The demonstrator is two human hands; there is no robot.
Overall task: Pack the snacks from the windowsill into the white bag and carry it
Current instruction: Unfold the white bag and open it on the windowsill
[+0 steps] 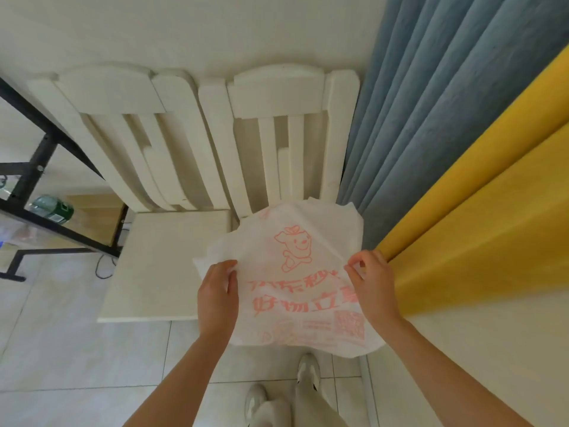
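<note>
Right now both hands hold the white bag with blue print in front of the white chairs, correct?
Not quite: the print is red, not blue. The head view shows the left hand and right hand each holding the bag in front of the chairs.

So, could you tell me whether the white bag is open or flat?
Flat, unopened: the white bag lies spread, print up, between the left hand and right hand, each gripping an edge; no mouth gap shows.

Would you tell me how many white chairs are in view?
2: the left chair, seat visible; the right chair beside the blue curtain, seat hidden behind the white bag.
</note>
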